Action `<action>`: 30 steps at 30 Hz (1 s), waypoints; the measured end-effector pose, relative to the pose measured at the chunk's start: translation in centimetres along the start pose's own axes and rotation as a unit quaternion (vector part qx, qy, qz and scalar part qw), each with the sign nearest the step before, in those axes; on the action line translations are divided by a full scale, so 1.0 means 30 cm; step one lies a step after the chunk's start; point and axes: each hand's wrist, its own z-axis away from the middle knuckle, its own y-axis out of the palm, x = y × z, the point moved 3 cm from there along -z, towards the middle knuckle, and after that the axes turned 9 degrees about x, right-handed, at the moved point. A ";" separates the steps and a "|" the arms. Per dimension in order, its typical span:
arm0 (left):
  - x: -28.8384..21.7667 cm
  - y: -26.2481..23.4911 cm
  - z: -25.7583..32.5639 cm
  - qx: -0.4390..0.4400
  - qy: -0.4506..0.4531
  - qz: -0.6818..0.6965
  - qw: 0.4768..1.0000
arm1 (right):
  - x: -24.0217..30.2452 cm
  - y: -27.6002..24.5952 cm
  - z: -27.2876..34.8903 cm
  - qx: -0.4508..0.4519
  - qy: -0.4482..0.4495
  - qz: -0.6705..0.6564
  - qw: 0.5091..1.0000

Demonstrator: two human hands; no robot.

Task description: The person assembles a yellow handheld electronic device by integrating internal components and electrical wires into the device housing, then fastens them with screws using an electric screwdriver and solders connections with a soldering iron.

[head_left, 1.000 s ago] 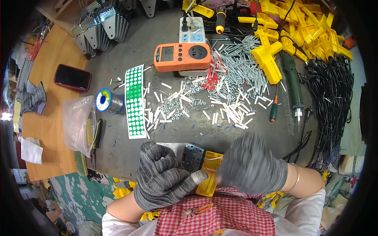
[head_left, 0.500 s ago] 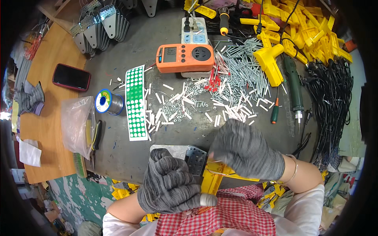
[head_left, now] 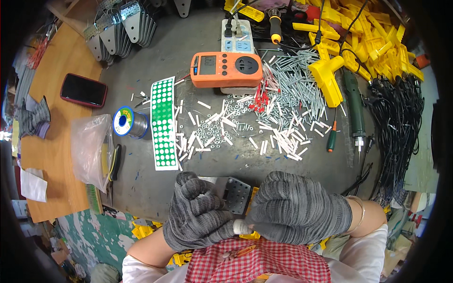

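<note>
A perforated grey metal bracket (head_left: 234, 192) with a yellow plastic piece (head_left: 253, 198) beside it lies flat at the table's near edge.

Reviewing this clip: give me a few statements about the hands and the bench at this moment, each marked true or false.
1. Both hands wear grey knit gloves. True: the left hand and the right hand are both gloved.
2. The hands hold a perforated metal bracket between them. True: the metal bracket sits between them, with a yellow plastic part against it.
3. The orange plug-in meter lies next to the phone. False: the orange meter lies at the far middle of the bench; the phone lies well to the left.
4. The sheet of green dot stickers is held in the left hand. False: the sticker sheet lies flat on the bench, beside the solder spool.
</note>
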 end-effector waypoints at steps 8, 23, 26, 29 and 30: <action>0.003 -0.032 -0.025 0.119 0.155 0.301 0.933 | -0.228 -0.049 0.044 -0.032 0.181 0.278 0.943; 0.045 0.049 -0.096 0.174 -0.075 -0.055 0.980 | -0.664 -0.413 -0.200 -0.259 0.279 0.330 0.864; 0.091 0.092 -0.214 0.098 -0.048 -0.049 0.993 | -0.658 -0.421 -0.207 -0.240 0.247 0.355 0.869; 0.186 0.142 -0.271 0.025 -0.059 -0.165 0.984 | -0.538 -0.358 -0.189 -0.280 0.168 0.345 0.880; 0.208 0.165 -0.280 0.043 -0.061 -0.237 0.969 | -0.501 -0.337 -0.149 -0.333 0.086 0.327 0.880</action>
